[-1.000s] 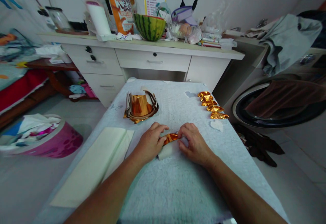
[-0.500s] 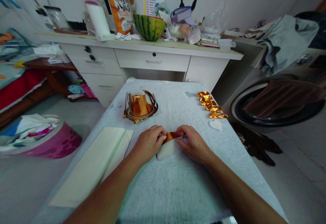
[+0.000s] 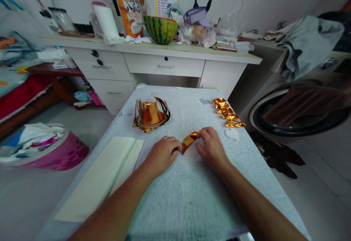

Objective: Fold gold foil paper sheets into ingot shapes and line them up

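A folded piece of gold foil paper (image 3: 189, 141) is stretched slantwise between my hands, just over the cloth-covered table. My left hand (image 3: 164, 154) pinches its lower left end, thumb against fingers. The upper right end is in the curled fingers of my right hand (image 3: 211, 146), with the thumb a little apart below. To the right lies a row of several folded gold foil pieces (image 3: 229, 116). Beyond my left hand is a stack of gold foil sheets (image 3: 150, 115), curled up at the edges. A pale folded paper (image 3: 101, 179) lies beside my left forearm.
The table (image 3: 175, 204) has a light blue-grey cloth. Behind it a white desk (image 3: 164, 63) carries a watermelon half (image 3: 160, 29), an orange bag (image 3: 128, 8) and clutter. A pink waste bin (image 3: 63, 149) stands at left, a washing machine (image 3: 255, 72) at right.
The gold foil paper has gone from a flatter piece with its pale side showing to a narrow gold strip, turned up to the right. My right hand has moved slightly up and right.
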`<control>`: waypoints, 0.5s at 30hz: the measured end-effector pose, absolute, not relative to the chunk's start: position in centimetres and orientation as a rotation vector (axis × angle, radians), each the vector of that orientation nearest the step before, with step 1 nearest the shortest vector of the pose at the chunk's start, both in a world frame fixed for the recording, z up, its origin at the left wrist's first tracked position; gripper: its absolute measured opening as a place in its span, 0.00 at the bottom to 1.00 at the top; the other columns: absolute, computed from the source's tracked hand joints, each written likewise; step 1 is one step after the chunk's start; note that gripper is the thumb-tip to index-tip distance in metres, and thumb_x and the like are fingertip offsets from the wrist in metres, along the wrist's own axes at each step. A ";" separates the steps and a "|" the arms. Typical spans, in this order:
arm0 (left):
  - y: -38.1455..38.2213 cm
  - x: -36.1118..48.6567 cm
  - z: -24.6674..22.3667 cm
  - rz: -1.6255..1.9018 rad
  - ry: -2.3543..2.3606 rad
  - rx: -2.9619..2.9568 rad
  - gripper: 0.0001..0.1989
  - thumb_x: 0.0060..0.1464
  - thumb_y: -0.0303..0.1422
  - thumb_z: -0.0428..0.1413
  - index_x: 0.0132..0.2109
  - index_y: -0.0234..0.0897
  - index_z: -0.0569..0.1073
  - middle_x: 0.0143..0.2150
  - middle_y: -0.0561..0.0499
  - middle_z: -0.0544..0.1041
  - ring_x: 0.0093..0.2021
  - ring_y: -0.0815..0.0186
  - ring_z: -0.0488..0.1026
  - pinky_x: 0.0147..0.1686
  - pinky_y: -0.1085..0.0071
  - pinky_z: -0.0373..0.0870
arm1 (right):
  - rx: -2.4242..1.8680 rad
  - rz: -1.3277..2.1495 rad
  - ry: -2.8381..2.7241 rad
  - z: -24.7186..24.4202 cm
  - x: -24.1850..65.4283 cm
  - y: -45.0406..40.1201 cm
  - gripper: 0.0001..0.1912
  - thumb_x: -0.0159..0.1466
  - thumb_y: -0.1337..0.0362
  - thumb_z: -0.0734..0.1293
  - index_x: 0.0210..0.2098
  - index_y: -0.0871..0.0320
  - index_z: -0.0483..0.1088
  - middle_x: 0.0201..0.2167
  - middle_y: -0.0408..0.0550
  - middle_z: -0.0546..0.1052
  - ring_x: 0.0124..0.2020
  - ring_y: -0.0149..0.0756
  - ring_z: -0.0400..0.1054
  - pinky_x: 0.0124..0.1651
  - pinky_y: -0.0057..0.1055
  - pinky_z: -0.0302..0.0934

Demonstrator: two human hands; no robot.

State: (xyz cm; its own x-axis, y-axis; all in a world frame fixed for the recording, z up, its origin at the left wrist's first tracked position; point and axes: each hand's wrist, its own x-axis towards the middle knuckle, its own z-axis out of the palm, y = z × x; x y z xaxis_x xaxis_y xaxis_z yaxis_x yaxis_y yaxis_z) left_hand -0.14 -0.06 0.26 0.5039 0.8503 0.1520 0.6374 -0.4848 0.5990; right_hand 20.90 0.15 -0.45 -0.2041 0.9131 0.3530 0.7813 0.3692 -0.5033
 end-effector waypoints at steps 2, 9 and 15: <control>-0.1 -0.2 0.2 0.592 1.204 2.316 0.10 0.51 0.21 0.52 0.35 0.39 0.74 0.36 0.52 0.75 0.41 0.63 0.68 0.43 0.67 0.63 | -1.489 0.222 -2.062 -0.4 21.0 0.0 0.12 0.54 0.72 0.65 0.39 0.57 0.67 0.45 0.53 0.67 0.46 0.46 0.61 0.51 0.43 0.58; -0.3 0.2 0.2 0.659 1.217 2.373 0.10 0.55 0.22 0.49 0.38 0.38 0.73 0.37 0.50 0.73 0.41 0.63 0.67 0.43 0.66 0.64 | -1.540 0.211 -2.064 -0.5 21.2 0.1 0.11 0.56 0.72 0.64 0.39 0.59 0.69 0.43 0.53 0.68 0.45 0.44 0.61 0.50 0.40 0.58; -0.6 0.7 0.3 0.580 1.112 2.452 0.08 0.58 0.28 0.52 0.43 0.39 0.73 0.42 0.49 0.74 0.45 0.61 0.66 0.47 0.63 0.64 | -1.573 0.229 -2.199 -0.4 21.3 0.0 0.11 0.59 0.72 0.64 0.40 0.58 0.73 0.43 0.52 0.71 0.44 0.42 0.62 0.49 0.38 0.56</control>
State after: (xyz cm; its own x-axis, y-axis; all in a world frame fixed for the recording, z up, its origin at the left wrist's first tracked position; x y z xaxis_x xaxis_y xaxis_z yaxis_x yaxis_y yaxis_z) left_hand 0.69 -0.62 0.33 0.6006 0.7719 0.2083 0.6126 -0.6117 0.5006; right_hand 21.27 0.05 -0.44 -0.2680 0.9323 0.2430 0.8622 0.3446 -0.3713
